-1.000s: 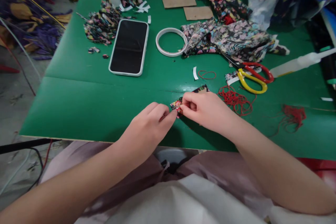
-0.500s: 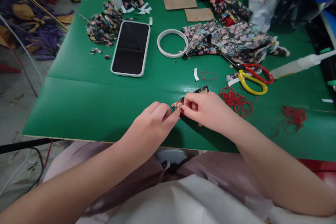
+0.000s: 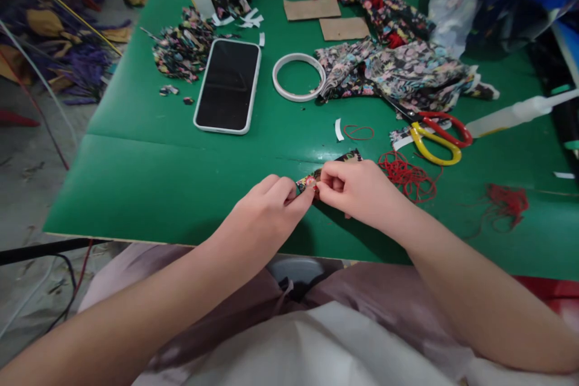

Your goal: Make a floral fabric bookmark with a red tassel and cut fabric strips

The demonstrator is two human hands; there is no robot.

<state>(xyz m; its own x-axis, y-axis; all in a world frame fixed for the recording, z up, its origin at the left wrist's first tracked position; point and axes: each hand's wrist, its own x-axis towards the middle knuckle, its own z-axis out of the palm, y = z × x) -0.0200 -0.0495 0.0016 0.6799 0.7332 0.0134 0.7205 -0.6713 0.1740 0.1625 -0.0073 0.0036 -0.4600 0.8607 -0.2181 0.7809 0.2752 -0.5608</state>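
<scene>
Lying near the front edge of the green counter [image 3: 149,184], a small floral fabric strip [image 3: 307,181] is pinched at its near end between both hands, its far end [image 3: 348,156] resting on the counter surface. The left hand [image 3: 266,211] grips the strip with thumb and forefinger closed on it; the right hand [image 3: 357,190] meets it from the other side, fingers curled and likewise closed on the fabric, so the two hands touch at the fingertips. Just beside the right hand lies a tangle of red thread [image 3: 407,175], and beyond that, scissors with red and yellow handles [image 3: 434,136]. A small red thread loop [image 3: 358,131] and a white paper sliver [image 3: 338,129] lie beyond the strip. Farther back sit a white tape ring [image 3: 298,76], a face-up phone [image 3: 228,85], a heap of floral fabric [image 3: 398,69], a pile of fabric scraps [image 3: 183,48] and two cardboard pieces [image 3: 328,18].
</scene>
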